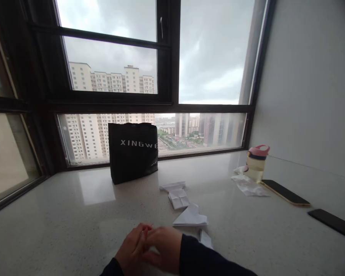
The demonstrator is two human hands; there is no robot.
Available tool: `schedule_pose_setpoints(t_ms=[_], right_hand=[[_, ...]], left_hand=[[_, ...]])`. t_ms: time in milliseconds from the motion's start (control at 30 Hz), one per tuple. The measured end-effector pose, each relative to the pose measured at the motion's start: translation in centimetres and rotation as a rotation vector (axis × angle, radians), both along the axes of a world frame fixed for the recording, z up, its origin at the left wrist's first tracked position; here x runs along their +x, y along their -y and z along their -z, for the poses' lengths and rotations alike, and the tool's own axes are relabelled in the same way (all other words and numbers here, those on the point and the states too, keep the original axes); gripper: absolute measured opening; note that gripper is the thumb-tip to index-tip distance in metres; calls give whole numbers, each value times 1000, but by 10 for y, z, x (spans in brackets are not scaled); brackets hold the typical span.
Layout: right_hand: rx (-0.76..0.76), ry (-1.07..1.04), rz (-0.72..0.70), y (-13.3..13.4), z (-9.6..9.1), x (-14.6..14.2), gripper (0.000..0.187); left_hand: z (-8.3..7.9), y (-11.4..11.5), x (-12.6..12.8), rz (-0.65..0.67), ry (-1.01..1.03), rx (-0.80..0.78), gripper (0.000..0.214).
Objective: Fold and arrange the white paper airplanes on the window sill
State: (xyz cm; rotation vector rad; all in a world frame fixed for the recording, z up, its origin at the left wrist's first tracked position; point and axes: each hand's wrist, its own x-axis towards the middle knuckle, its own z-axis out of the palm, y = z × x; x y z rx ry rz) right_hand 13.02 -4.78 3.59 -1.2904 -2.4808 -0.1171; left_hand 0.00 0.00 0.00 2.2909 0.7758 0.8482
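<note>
My left hand [131,247] and my right hand [166,245] are pressed together low in the head view, above the front of the pale counter. Their fingers are closed and overlap, the right hand lying partly over the left. Whatever may be between them is hidden. Just beyond and to the right lie folded white papers: a small folded piece [206,239] partly behind my right sleeve, a pointed folded paper [191,217], a squarish creased one [178,199] and a flat folded strip [173,186]. Neither hand visibly touches these papers.
A black bag [133,153] stands upright by the window. At the right are a drink bottle with a pink lid [256,165], crumpled clear plastic [250,184], a gold-edged phone [286,192] and a dark flat device [333,223]. A white wall [310,88] bounds the right side.
</note>
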Motion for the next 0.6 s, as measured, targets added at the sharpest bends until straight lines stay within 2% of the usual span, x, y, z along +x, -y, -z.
schedule_pose_setpoints(t_ms=[100,200,267,333,367,433,467,533,600], right_hand=[[17,-208,319,-8,-34,36,21],[58,-272,459,-30,-45,83,21],[69,-303,564,-44,-38,113,23],[67,-323,652,-55,-25,136,28],[59,-328,684,-58,-17,145,31],[34,-328,728,-62,-3,155,37],[17,-323,740,-62,4,157,40],[-24,-303,746,-62,15,156,44],[-70,-273,731,-61,23,152,45]], left_hand=[[-6,7,6,-32,36,105,22],[-12,20,23,33,3,247,22],[-9,29,43,164,-71,363,24],[4,37,71,263,-97,512,23],[15,41,87,272,-76,591,24],[39,48,118,211,-20,716,17],[50,51,132,173,-8,745,17],[64,55,150,191,-46,757,18],[64,56,153,229,-128,688,19]])
